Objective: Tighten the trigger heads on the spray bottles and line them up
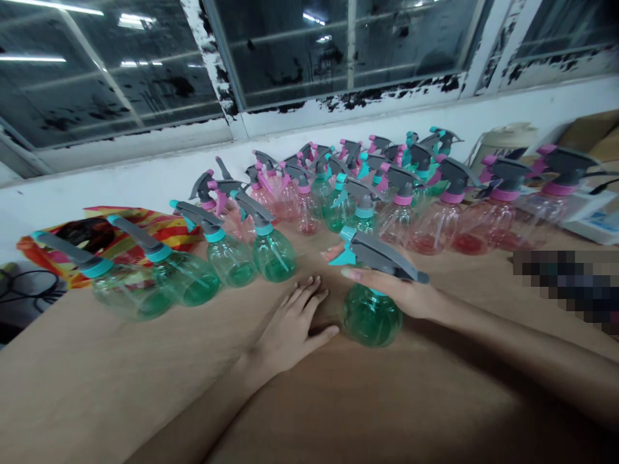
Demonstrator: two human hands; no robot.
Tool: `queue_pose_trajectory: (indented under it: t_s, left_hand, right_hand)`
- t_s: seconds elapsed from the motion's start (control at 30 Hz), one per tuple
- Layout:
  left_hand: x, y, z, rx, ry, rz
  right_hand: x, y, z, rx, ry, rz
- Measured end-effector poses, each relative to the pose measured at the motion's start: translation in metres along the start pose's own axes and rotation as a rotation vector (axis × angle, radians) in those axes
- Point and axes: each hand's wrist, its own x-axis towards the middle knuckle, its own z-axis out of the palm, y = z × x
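One spray bottle (pixel 372 319) is gripped round its neck in the right hand (pixel 403 290), likely for steadiness; the left hand (pixel 291 327) rests on the worktop (pixel 338 406), fingers slightly spread

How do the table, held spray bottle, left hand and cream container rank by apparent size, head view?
1. Table
2. Held spray bottle, left hand: too alike to rank
3. Cream container, partly hidden, farther back
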Motion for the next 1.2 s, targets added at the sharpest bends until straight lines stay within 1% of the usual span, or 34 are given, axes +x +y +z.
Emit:
queue_pose_trajectory:
  t_s: [0.17,0.37,0.53,0.7,0.77,0.83,0.97,1.03,1.1,1.2]
  left_hand:
    - [0.000,0.000,-0.001,0.002,0.004,0.007]
    - [-0.001,0.000,-0.002,0.002,0.000,0.013]
    - [0.000,0.001,-0.003,-0.014,-0.004,-0.007]
    - [0.000,0.002,-0.004,0.001,0.004,-0.016]
    - [0.000,0.002,-0.004,0.006,0.006,-0.020]
    - [-0.001,0.003,-0.003,0.007,0.005,-0.024]
    - [0.000,0.004,-0.003,0.007,0.003,-0.020]
    - [0.001,0.005,-0.004,0.014,-0.009,-0.017]
    - [0.002,0.006,-0.006,0.020,-0.020,-0.018]
    - [0.002,0.008,-0.007,0.019,-0.022,-0.019]
  right_hand:
    - [0.000,-0.005,0.000,-0.022,0.002,0.004]
    - [-0.001,-0.002,0.000,-0.079,0.024,-0.003]
    - [0.001,-0.002,0.000,-0.047,-0.001,-0.006]
    - [0.001,0.000,0.000,-0.008,0.021,0.010]
    - [0.000,0.004,0.000,-0.020,0.044,-0.015]
    - [-0.002,0.008,0.001,-0.062,0.094,-0.041]
    - [-0.005,0.008,-0.001,-0.215,0.221,-0.056]
    - [-0.007,0.006,-0.005,-0.311,0.245,-0.066]
    - [-0.010,0.004,-0.013,-0.386,0.204,-0.058]
    - [-0.019,0.000,-0.027,-0.468,0.069,-0.007]
